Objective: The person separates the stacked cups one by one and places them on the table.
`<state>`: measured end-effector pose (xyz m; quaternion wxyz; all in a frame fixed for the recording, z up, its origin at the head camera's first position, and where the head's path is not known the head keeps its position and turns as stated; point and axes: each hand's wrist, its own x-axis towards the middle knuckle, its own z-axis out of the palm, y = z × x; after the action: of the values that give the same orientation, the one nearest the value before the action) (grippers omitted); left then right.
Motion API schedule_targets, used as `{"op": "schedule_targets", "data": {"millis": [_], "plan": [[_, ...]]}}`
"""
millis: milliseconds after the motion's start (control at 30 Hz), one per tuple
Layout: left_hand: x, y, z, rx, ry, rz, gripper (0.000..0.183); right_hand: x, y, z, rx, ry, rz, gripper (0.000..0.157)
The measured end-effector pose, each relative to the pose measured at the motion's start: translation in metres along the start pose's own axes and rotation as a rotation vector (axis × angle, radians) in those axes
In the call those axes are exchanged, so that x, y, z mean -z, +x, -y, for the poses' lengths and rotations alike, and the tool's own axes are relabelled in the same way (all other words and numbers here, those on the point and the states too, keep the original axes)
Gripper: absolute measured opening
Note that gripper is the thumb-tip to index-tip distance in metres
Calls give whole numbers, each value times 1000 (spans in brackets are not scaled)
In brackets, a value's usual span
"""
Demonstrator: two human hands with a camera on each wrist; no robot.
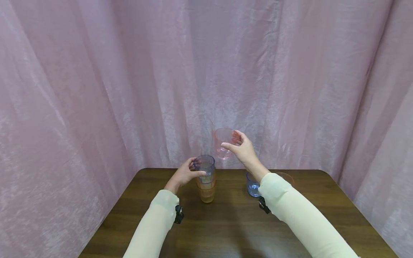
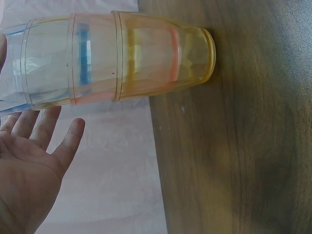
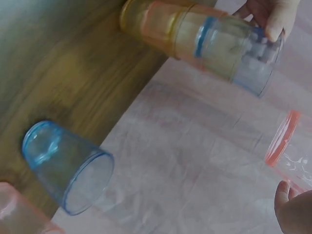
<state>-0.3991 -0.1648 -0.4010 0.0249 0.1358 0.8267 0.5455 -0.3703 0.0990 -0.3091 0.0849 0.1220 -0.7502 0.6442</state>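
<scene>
A tall stack of nested clear plastic cups [image 1: 207,193] stands upright on the table, with yellow at the bottom, pink and yellow above, and a blue cup [image 1: 205,163] on top. My left hand [image 1: 185,175] holds that top blue cup near its rim, thumb on the near side and fingers round the far side. Up and to the right of the stack, my right hand [image 1: 244,149] grips a pink cup [image 1: 222,138] by its side, in the air with its mouth up. The right wrist view catches only the base end of this pink cup [image 3: 285,139].
On the right of the wooden table [image 1: 226,222], partly behind my right forearm, stand another blue cup [image 1: 253,189] and another pink cup [image 1: 287,176]. A pink curtain [image 1: 206,79] hangs behind the table's far edge.
</scene>
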Motion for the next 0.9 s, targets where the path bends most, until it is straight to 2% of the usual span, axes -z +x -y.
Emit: {"op": "schedule_targets", "data": {"millis": [467, 900], "plan": [[4, 3, 4, 19, 17, -14, 84, 42, -11, -20, -20, -24, -56, 94], [11, 5, 9, 20, 21, -6, 81, 58, -20, -42, -62, -77, -55, 97]]}}
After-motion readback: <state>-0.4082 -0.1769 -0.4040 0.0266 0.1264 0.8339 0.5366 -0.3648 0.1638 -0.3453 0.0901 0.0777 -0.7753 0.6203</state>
